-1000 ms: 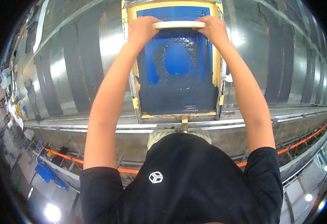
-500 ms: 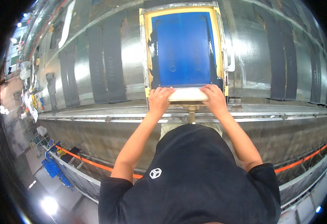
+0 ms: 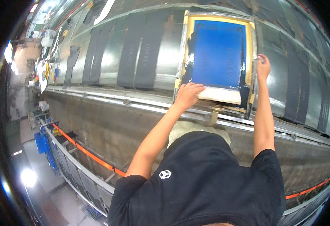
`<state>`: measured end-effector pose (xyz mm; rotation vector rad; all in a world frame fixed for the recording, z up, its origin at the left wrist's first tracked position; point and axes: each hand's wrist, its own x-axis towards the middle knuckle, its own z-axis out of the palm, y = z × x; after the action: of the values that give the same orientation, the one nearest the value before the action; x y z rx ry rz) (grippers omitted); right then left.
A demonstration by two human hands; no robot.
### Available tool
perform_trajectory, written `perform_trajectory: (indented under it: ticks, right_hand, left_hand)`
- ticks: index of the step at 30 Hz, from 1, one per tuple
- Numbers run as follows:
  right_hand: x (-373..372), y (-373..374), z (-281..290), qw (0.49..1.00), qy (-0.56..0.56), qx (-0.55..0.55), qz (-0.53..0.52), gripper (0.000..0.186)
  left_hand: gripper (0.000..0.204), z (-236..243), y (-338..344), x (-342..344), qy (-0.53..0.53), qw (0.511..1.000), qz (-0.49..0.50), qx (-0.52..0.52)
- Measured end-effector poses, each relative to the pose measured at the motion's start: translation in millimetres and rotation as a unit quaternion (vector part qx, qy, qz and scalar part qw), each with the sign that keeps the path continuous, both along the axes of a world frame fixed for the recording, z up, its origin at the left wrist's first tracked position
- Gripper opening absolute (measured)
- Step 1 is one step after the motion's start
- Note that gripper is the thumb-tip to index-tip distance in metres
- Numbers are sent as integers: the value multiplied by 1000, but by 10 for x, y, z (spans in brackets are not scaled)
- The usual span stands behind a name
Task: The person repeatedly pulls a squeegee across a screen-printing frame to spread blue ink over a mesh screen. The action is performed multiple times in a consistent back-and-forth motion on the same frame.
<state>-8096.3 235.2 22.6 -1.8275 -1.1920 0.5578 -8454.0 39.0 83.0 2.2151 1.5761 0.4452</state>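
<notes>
A screen-printing frame (image 3: 252, 56) with yellow-taped borders and blue mesh (image 3: 217, 52) lies on the metal printing table, black ink along its inner sides and lower right corner. Across its near end rests a squeegee (image 3: 221, 95) with a pale, wide grip. My left hand (image 3: 188, 94) is closed over the squeegee's left end. My right hand (image 3: 263, 67) is off the squeegee, fingers curled at the frame's right side, where the white side handle is mostly hidden behind them.
Dark printed fabric strips (image 3: 148, 51) lie in pairs on the table (image 3: 108, 60) to both sides of the frame. A metal rail (image 3: 135, 105) runs along the near edge. Behind me, an orange bar (image 3: 86, 150) borders a rack; a white fan (image 3: 48, 37) stands far left.
My right hand has let go of the squeegee's right end and moved up to the frame's right side. The left hand stays on the squeegee. My view has turned, shifting the frame rightward.
</notes>
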Motion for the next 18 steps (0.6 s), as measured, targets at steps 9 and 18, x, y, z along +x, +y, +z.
perform_trajectory:
  ticks: [9,18]
  right_hand:
    - [-2567,-168,35,995,88,37,19,18]
    - [-4311,-223,83,997,72,16,20,18]
  left_hand:
    - [52,154,66,-2264,53,998,7,14]
    - [56,166,245,-4020,84,996,-38,-10]
